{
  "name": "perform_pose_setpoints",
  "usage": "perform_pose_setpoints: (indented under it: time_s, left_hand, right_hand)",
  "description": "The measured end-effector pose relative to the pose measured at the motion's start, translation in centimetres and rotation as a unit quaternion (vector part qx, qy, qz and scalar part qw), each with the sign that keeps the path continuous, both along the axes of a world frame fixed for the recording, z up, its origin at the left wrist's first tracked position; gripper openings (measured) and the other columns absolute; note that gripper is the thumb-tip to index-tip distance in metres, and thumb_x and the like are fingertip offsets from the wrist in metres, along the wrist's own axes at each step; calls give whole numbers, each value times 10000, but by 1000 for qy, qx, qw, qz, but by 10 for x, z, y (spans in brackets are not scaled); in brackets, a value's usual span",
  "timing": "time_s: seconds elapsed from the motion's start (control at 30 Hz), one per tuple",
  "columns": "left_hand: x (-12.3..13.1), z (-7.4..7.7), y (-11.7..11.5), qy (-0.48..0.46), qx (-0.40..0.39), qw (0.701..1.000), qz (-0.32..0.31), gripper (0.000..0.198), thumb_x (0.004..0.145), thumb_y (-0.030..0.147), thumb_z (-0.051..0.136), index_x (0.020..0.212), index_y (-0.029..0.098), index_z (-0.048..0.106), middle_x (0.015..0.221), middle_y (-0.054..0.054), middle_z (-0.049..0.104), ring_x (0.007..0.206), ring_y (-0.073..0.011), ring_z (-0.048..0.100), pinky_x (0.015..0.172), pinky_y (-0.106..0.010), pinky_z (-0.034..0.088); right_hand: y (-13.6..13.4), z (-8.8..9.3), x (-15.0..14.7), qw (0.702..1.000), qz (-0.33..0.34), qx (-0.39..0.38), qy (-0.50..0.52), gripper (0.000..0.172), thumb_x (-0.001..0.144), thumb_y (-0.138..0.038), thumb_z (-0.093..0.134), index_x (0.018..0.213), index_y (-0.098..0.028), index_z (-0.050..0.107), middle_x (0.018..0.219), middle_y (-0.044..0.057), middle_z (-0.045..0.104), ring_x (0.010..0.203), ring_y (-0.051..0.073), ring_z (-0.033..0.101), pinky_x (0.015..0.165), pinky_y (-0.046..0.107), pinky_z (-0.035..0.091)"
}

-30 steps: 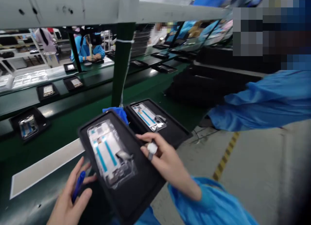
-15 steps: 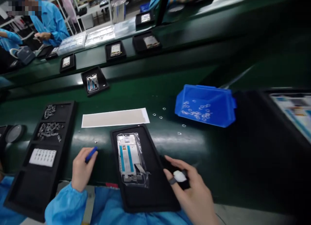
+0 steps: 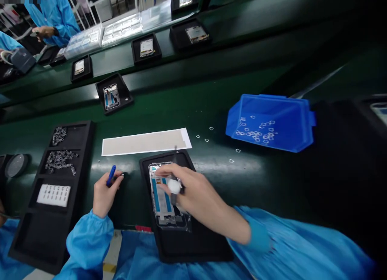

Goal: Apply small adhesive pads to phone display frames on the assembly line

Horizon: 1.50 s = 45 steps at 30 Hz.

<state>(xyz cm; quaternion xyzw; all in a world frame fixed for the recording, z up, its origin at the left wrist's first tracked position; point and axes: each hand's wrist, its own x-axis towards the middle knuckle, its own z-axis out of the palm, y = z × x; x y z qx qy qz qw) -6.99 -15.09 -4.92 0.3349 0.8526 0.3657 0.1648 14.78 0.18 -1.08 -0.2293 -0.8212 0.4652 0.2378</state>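
Since half a second ago the right hand point(image 3: 193, 191) has come up from the near right corner of the flat black foam tray point(image 3: 193, 247) and now lies over the silver phone frame with two blue strips point(image 3: 161, 195) seated in it, while the left hand point(image 3: 104, 191) has kept its place on the dark green work surface point(image 3: 211, 106) just left of the tray. The right hand's fingers are loosely curled, their tips touching the upper part of the frame; a small white pad point(image 3: 174, 186) sits at the fingertip, worn on a dark band, and whether the fingers pinch anything beyond it cannot be told. The wrist is angled in from the lower right, its blue sleeve trailing to the picture's edge. The left hand is closed around a slim blue pen-shaped tool point(image 3: 111, 175), which points up and away from the body, with the knuckles resting on the surface. The tray lies at the near edge of the surface, directly in front of the person. Behind it lies a long pale paper strip point(image 3: 145, 142). To the left stands a black compartmented tray of small metal parts point(image 3: 80, 183); to the right, well apart, an open blue plastic bin of small white rings point(image 3: 269, 122), with a few rings loose on the surface between.
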Motion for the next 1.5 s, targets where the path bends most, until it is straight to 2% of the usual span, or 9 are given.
perform_pose_setpoints:
  time_s: [0.27,0.43,0.6,0.77,1.0,1.1,1.2,1.33,1.5]
  left_hand:
    - [20,10,0,-170,57,984,8,250,749,375,723,851,148,752,667,-27,686,505,-114,568,506,-244,486]
    - [24,12,-1,-82,129,987,-42,119,775,297,726,834,202,769,833,-33,716,567,-104,588,519,-233,504]
    - [25,16,1,20,159,982,-101,84,803,264,729,859,240,787,797,-29,712,666,-130,646,580,-227,532]
    - [20,13,0,-35,184,976,-113,75,804,282,732,832,224,769,759,-12,700,521,-103,603,470,-216,505]
    - [-20,-3,-7,129,19,988,-81,151,850,342,655,925,247,746,889,-23,724,775,-182,689,716,-287,549]
    - [-33,-3,-8,167,-30,980,-108,231,854,388,642,1027,266,735,877,-14,692,743,-171,664,674,-273,527]
    - [-25,10,-5,194,53,977,-77,250,897,417,602,991,231,739,822,-18,633,718,-149,623,656,-263,505]
    - [11,31,8,176,310,934,34,539,1016,475,328,691,185,646,721,-26,568,668,-133,572,582,-262,463]
    - [56,31,26,126,445,886,-16,524,996,507,372,618,184,538,630,12,521,492,-101,503,404,-229,403]
  right_hand:
    - [-22,-21,-67,986,60,-151,47,310,774,-112,728,1011,-253,585,939,7,715,866,209,704,742,320,534]
    - [-21,-29,-69,911,48,-399,93,291,761,-304,755,945,-228,543,835,-9,711,750,173,696,713,303,540]
    - [-18,-31,-73,866,51,-490,82,406,642,-369,846,883,-216,557,768,-27,689,706,153,675,726,298,533]
    - [-17,-29,-76,824,62,-558,74,498,574,-404,886,874,-209,539,741,-26,695,664,133,657,693,280,526]
    - [-15,-21,-70,833,27,-546,86,389,648,-294,819,893,-216,528,742,-20,708,725,152,697,693,281,527]
    - [-16,-19,-66,832,14,-547,91,362,657,-269,799,892,-215,529,716,-31,702,695,134,684,683,270,521]
    - [-17,-18,-64,830,1,-548,105,370,655,-286,803,893,-219,528,707,-37,693,690,140,681,684,284,522]
    - [-21,-20,-62,835,-19,-536,121,379,653,-304,806,896,-224,526,745,-27,703,750,165,695,719,311,528]
    - [-27,-19,-60,859,-43,-494,131,350,683,-320,780,895,-233,516,754,-18,723,733,170,688,741,324,519]
